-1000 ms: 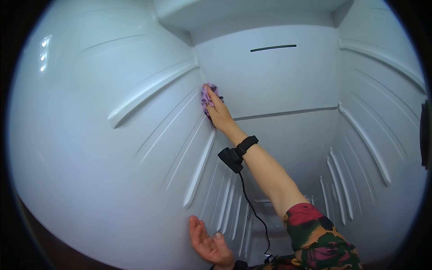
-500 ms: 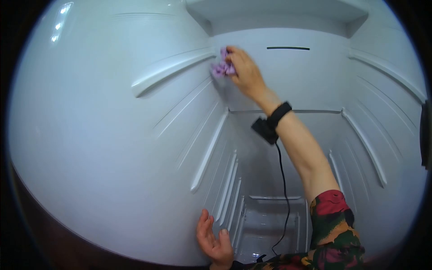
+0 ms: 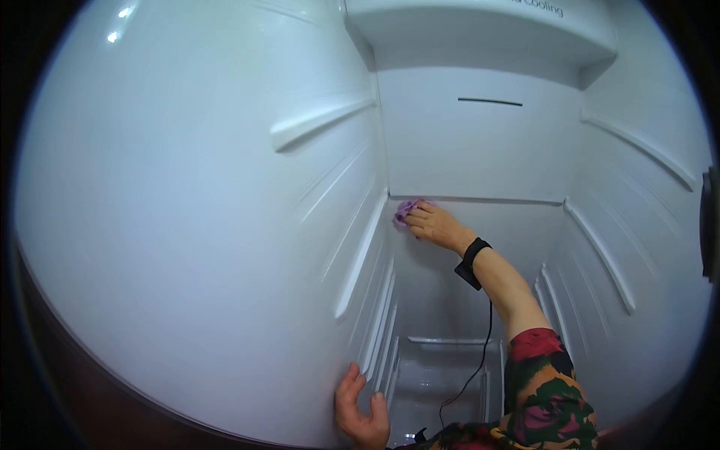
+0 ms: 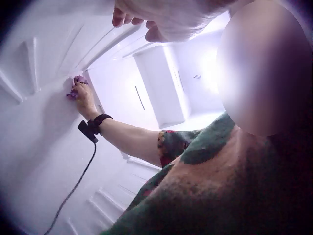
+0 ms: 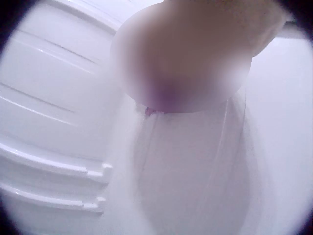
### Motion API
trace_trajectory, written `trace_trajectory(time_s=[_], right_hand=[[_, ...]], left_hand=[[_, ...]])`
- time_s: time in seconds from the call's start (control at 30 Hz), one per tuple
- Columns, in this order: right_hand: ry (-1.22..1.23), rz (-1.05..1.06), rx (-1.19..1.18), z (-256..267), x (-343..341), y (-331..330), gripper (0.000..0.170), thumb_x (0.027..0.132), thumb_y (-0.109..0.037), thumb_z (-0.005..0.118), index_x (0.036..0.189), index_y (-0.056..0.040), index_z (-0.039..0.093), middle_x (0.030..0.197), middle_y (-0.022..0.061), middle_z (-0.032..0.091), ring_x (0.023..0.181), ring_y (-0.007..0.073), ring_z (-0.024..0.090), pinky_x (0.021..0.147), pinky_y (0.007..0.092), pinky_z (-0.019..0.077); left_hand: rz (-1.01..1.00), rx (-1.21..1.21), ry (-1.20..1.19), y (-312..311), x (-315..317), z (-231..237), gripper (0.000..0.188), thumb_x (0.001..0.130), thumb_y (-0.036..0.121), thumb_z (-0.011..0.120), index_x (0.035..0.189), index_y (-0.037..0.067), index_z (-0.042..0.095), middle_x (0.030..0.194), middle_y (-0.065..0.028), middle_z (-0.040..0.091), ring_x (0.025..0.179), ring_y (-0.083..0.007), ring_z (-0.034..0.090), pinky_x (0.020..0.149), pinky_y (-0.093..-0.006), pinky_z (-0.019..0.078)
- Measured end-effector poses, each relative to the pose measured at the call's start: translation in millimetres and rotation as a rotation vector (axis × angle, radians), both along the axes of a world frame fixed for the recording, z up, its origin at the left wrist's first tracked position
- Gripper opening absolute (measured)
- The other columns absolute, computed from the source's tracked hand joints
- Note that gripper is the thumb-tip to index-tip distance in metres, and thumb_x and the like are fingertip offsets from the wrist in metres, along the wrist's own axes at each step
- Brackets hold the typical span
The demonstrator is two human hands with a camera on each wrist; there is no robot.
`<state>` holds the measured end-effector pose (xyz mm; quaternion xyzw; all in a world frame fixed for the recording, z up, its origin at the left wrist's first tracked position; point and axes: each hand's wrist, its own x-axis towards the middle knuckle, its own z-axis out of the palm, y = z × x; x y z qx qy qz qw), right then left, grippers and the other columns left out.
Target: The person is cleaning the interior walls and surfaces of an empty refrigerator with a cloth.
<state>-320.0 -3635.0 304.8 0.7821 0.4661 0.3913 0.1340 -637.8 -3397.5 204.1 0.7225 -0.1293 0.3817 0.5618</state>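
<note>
A crumpled purple cloth (image 3: 406, 213) lies against the back wall of a white fridge interior, just under the horizontal seam and close to the left corner. The right hand (image 3: 441, 227) grips it with bent fingers, a black strap and camera on the wrist. From the left wrist view, the same hand (image 4: 85, 102) and cloth (image 4: 79, 80) show at the wall. A blurred patch hides most of the hand in the right wrist view. Low at the left side wall is the left hand (image 3: 361, 411), holding nothing, its fingers loosely bent.
Shelf ledges (image 3: 362, 259) run along the left wall, and more ledges (image 3: 600, 246) line the right wall. A housing (image 3: 480, 34) juts out at the top. A black cable (image 3: 480, 367) hangs from the right wrist, above a clear shelf or drawer (image 3: 431, 386) at the bottom.
The right hand moved with the cloth from the upper left corner down below the seam, after first rising. The head view has shifted. The left hand remains low at the left.
</note>
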Motion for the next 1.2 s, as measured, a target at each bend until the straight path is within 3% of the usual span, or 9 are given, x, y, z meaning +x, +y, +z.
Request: trace_trajectory(time_s=[0.1,0.23,0.33,0.4,0.5,0.93,1.03,1.07,1.2], right_hand=[[-0.152,0.029,-0.019,37,-13,12,0.022,0.07,-0.01,0.057,0.092,-0.0059,0.054,0.111,0.0091,0.055,0.105,0.0215,0.049,0.094,0.0342,0.0386],[-0.133,0.328,0.573,140,-6,35,0.026,0.075,-0.009,0.054,0.1,-0.0057,0.054,0.113,0.011,0.052,0.098,0.027,0.053,0.086,0.0356,0.0434],[-0.428,0.147,0.636,205,-2,42,0.027,0.074,-0.007,0.052,0.101,-0.0051,0.054,0.119,0.0123,0.049,0.105,0.0277,0.05,0.092,0.0382,0.039],[-0.635,-0.119,0.628,212,14,46,0.03,0.073,-0.006,0.05,0.102,-0.003,0.053,0.118,0.0135,0.049,0.11,0.0283,0.046,0.098,0.0429,0.0318],[-0.576,-0.003,0.65,173,31,69,0.031,0.072,-0.005,0.048,0.103,-0.0007,0.053,0.116,0.0139,0.05,0.111,0.0283,0.043,0.1,0.046,0.0275],[-0.249,-0.009,0.061,50,14,43,0.018,0.072,-0.011,0.051,0.088,-0.0077,0.057,0.09,0.0058,0.057,0.095,0.0222,0.05,0.086,0.0367,0.0402],[-0.176,-0.061,0.095,59,15,44,0.016,0.069,-0.009,0.054,0.084,-0.0076,0.055,0.086,0.0063,0.057,0.087,0.0249,0.053,0.078,0.0354,0.0435],[-0.242,0.126,0.444,113,-6,47,0.015,0.067,-0.007,0.056,0.083,-0.0067,0.054,0.084,0.0096,0.056,0.082,0.0279,0.054,0.072,0.0357,0.0444],[-0.309,0.328,0.778,208,-22,62,0.026,0.063,-0.001,0.058,0.088,-0.0044,0.051,0.089,0.0126,0.055,0.087,0.0302,0.053,0.077,0.0398,0.0435]], left_hand=[[0.01,0.004,0.022,-3,1,4,0.029,0.076,-0.006,0.052,0.105,-0.008,0.05,0.117,-0.0239,0.048,0.108,-0.0338,0.048,0.092,-0.0378,0.0379],[-0.004,0.0,-0.016,-6,2,11,0.03,0.076,-0.007,0.051,0.105,-0.007,0.05,0.115,-0.0229,0.049,0.107,-0.0334,0.049,0.091,-0.0377,0.0393],[0.021,0.022,0.008,-4,2,2,0.03,0.077,-0.008,0.05,0.106,-0.007,0.049,0.117,-0.0216,0.048,0.106,-0.0311,0.049,0.09,-0.0362,0.0407],[0.032,0.009,0.03,-1,9,3,0.03,0.077,-0.009,0.049,0.107,-0.007,0.048,0.118,-0.0209,0.047,0.106,-0.0298,0.049,0.089,-0.0352,0.0417],[0.016,0.04,0.015,0,12,6,0.032,0.078,-0.009,0.048,0.11,-0.006,0.047,0.12,-0.0198,0.046,0.106,-0.0276,0.049,0.087,-0.0337,0.0437],[-0.01,-0.095,-0.007,-10,-6,8,0.029,0.075,-0.011,0.048,0.103,-0.002,0.051,0.113,-0.0207,0.05,0.102,-0.0273,0.054,0.08,-0.0322,0.0488],[0.01,-0.01,-0.045,-8,-18,3,0.026,0.078,-0.008,0.051,0.103,-0.003,0.052,0.108,-0.0175,0.054,0.093,-0.0234,0.058,0.076,-0.0288,0.0494],[-0.008,0.045,-0.012,-4,-18,14,0.027,0.081,-0.005,0.051,0.108,-0.004,0.051,0.108,-0.0158,0.054,0.092,-0.022,0.057,0.079,-0.0289,0.0474],[0.045,0.038,-0.038,-8,-11,16,0.024,0.081,-0.006,0.051,0.104,-0.004,0.054,0.097,-0.014,0.058,0.089,-0.0203,0.058,0.076,-0.0277,0.048]])
